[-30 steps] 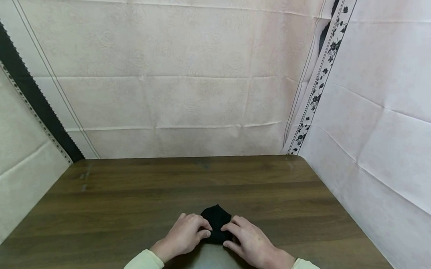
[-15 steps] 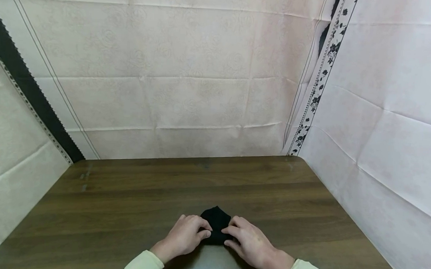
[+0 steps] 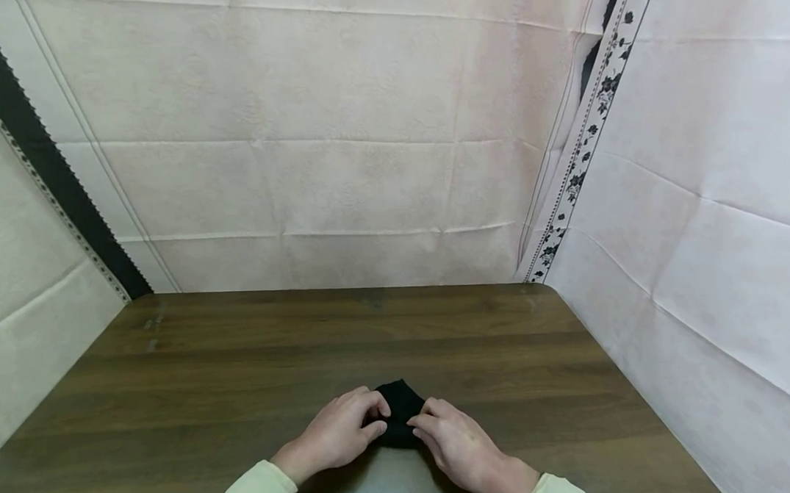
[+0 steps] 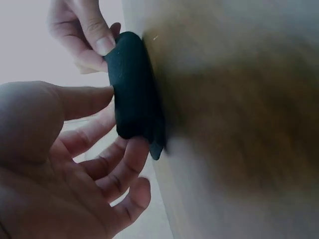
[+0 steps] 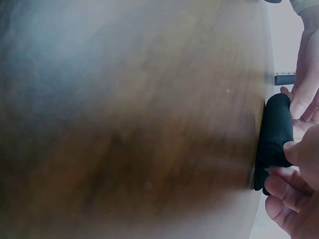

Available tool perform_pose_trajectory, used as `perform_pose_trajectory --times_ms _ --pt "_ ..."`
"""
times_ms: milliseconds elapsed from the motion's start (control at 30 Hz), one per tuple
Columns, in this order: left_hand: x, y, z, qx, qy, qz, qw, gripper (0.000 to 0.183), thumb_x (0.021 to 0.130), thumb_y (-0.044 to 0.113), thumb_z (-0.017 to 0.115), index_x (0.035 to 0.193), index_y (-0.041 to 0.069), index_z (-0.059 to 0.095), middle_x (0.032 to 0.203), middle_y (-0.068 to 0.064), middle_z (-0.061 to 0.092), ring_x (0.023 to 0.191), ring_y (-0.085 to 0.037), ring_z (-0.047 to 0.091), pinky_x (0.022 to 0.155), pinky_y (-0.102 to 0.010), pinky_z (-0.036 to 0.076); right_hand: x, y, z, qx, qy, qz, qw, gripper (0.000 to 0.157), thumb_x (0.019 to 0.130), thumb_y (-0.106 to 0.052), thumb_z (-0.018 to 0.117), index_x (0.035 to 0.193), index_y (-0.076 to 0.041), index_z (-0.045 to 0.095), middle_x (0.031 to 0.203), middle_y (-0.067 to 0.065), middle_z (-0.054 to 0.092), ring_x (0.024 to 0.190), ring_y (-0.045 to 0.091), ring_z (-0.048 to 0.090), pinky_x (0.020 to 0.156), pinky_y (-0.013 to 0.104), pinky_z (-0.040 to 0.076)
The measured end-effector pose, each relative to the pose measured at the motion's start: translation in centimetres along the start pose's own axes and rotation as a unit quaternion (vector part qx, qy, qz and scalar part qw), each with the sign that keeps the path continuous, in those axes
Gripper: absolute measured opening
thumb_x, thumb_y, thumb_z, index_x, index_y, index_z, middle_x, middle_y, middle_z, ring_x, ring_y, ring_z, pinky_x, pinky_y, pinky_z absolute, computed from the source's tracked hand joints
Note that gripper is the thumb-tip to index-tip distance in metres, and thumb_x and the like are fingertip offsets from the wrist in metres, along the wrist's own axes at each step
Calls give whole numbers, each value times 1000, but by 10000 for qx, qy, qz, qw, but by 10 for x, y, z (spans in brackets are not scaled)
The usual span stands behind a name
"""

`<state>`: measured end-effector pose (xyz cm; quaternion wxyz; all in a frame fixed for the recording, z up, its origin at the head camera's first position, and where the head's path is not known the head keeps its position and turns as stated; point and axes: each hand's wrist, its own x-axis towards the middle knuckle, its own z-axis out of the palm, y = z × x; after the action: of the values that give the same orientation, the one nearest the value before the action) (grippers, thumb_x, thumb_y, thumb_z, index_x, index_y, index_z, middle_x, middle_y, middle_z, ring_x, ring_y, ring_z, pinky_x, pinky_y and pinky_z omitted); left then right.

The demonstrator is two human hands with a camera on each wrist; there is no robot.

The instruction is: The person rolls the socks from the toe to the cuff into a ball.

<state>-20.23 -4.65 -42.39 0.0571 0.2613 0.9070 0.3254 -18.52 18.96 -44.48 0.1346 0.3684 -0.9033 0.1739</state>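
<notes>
A small black cloth point(image 3: 403, 403) lies on the table, its near part rolled into a thick tube and its far part flat with a pointed tip. My left hand point(image 3: 335, 429) holds the left end of the roll, thumb on the near side and fingers curled about the end. At the right end, my right hand point(image 3: 456, 440) pinches the roll between thumb and fingers. In the left wrist view the black cloth point(image 4: 133, 84) shows as a smooth tube with a loose corner below. The right wrist view shows the rolled cloth point(image 5: 275, 129) between both hands.
The brown wooden table point(image 3: 264, 351) spreads out beyond and beside my hands. Pale creased sheets point(image 3: 371, 187) hang behind it and along both sides. A black strip point(image 3: 54, 165) runs down the left corner, a floral border point(image 3: 577, 173) down the right.
The fingers of my left hand have lifted and shifted slightly at the roll's left end. My right hand and the cloth have stayed almost in place.
</notes>
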Motion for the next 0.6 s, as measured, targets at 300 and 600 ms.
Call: perform_pose_trajectory --times_ms 300,600 --pt "0 -4 -2 127 54 121 9998 20 83 21 83 98 20 70 90 9 56 82 -10 52 72 -32 46 3 0 -1 6 -233 168 9996 13 98 -12 66 108 -12 75 90 -9 52 80 3 50 70 19 48" --pt "1 -5 -1 230 -84 58 9997 12 88 17 79 98 18 74 90 11 62 79 -8 54 73 -34 48 2 -1 0 -12 -270 231 9994 13 100 -14 64 107 -12 74 90 -10 52 81 3 50 71 21 49"
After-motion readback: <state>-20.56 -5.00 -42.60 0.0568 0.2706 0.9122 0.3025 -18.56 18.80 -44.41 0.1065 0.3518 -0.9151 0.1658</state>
